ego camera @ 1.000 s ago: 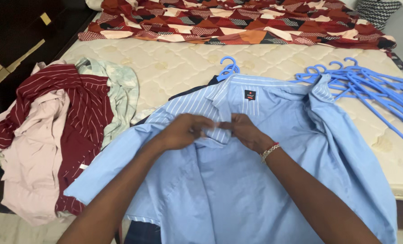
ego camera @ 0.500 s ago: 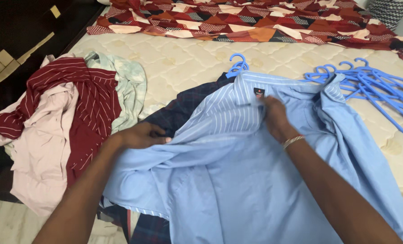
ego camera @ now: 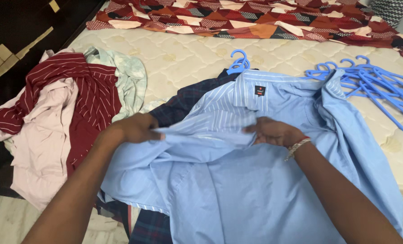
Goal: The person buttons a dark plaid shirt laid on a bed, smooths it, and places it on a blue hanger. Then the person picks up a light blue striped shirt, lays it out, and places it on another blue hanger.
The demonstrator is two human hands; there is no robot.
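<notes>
On a bare quilted mattress beside a dark wardrobe, the left hand and right hand each pinch a fold of the light blue shirt, apparently on a blue hanger.

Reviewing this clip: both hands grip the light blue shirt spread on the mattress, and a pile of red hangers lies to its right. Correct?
Not quite: the hangers are blue, not red, as the head view shows. The rest holds: the left hand and right hand both grip the light blue shirt spread on the mattress.
</notes>
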